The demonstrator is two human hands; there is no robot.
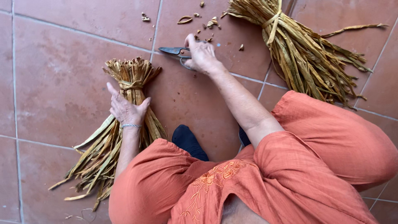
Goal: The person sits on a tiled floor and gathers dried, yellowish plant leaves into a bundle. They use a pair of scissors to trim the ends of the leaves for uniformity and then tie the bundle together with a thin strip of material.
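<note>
Bundle of dried leaf strips (124,112): lies on the tiled floor (49,83), tied near its cut top, under the left hand (126,110), whose fingers rest spread and released on it. Right hand (202,56): fingers closed around the scissors (176,52) on the floor, blades pointing left. A second tied bundle (306,54) lies well apart; cut scraps (199,20) lie beyond. Risk: with only a flat palm on it, the bundle could roll or splay.
</note>
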